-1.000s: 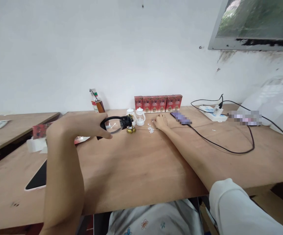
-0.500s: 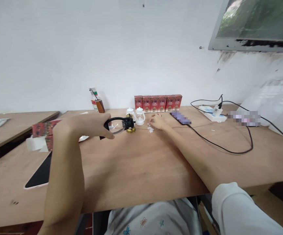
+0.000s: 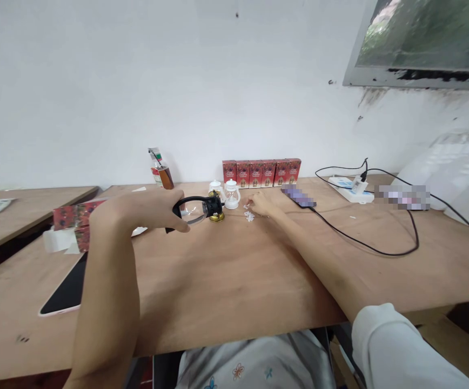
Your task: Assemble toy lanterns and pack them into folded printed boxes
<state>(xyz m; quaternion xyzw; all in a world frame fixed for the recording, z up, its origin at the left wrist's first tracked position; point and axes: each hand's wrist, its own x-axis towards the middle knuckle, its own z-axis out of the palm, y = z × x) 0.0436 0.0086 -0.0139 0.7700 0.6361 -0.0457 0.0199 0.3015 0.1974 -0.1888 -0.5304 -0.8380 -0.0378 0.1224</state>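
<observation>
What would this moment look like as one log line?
left hand: holding black lantern tilted | right hand: beside small white pieces, grip unclear | nearby: white lanterns, red boxes

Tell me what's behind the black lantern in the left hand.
Behind the black lantern, a gold-coloured piece shows above and below; its middle is covered. Farther back, a white lantern shows its top; most of its lower part is hidden.

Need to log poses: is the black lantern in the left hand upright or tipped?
Tipped: the black lantern is sideways in the left hand, thick end rightward.
</observation>
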